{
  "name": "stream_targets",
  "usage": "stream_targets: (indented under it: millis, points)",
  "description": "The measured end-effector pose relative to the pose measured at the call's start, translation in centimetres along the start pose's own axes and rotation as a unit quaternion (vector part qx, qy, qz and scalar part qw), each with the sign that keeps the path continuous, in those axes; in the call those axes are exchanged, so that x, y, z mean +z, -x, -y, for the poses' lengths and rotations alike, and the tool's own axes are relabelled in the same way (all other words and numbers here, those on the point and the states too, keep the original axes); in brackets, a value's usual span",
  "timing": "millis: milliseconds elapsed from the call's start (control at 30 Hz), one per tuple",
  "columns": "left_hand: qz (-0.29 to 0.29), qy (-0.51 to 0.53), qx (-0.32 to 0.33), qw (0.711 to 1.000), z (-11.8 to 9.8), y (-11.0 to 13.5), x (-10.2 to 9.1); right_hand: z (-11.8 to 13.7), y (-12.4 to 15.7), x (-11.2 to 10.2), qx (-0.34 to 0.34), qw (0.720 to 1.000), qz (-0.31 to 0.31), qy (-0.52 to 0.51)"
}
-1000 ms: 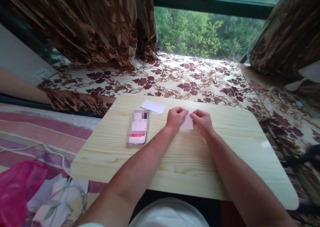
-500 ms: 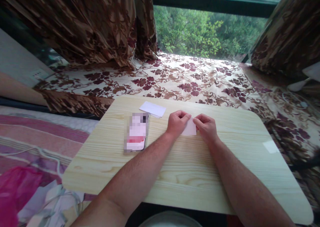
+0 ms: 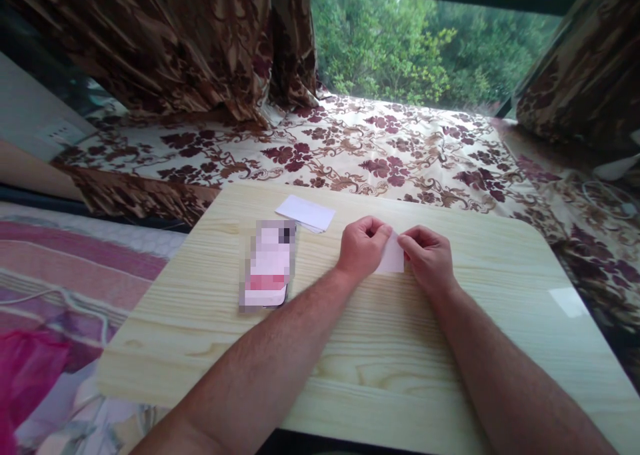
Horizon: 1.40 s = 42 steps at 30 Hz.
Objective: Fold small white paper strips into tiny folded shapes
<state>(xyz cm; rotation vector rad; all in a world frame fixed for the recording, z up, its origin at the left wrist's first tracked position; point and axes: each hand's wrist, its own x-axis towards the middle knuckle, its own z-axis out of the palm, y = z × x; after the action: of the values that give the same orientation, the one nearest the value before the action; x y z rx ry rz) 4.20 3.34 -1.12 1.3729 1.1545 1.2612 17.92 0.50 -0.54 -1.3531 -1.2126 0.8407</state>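
Note:
Between my two hands is a small white piece of paper (image 3: 392,257), held low over the wooden table. My left hand (image 3: 364,247) pinches its left side, thumb on top and fingers curled. On the other side my right hand (image 3: 428,253) grips the upper right edge between thumb and forefinger. The paper's far part is partly hidden by my fingers. Left of my hands, near the table's far edge, lies a small stack of white paper (image 3: 306,213). A phone (image 3: 269,265), mostly blurred out by pixels, rests closer to me on the left.
The pale wooden table (image 3: 380,368) has rounded corners. Beyond it, a floral cloth (image 3: 385,168) covers the window ledge, with patterned curtains (image 3: 200,48) either side. A pink bag (image 3: 35,375) and cables lie on the striped bedding (image 3: 65,261) at left.
The view has tilted down and come slightly closer, so the table appears larger. Both hands keep their pinch on the paper, with little visible change in the fingers.

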Motion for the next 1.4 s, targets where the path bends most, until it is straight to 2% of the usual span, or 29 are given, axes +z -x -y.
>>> stream_targets:
  millis: [367, 833, 1200, 1400]
  points:
    - [0.0, -0.012, -0.013, 1.0, -0.3, -0.1, 0.0, -0.4, -0.3, -0.2, 0.007, 1.0, 0.024, -0.014]
    - [0.023, 0.001, -0.031, 0.999, -0.4, -0.2, 0.0, -0.6, -0.4, -0.3, 0.007, 0.999, -0.017, -0.048]
    - [-0.004, -0.006, -0.04, 0.999, 0.2, -0.3, 0.1, -0.6, -0.4, -0.3, 0.004, 0.999, -0.003, -0.041]
    - [0.012, 0.001, -0.032, 0.999, -0.2, -0.2, 0.0, -1.0, -0.5, -0.5, 0.006, 0.998, -0.012, -0.056]
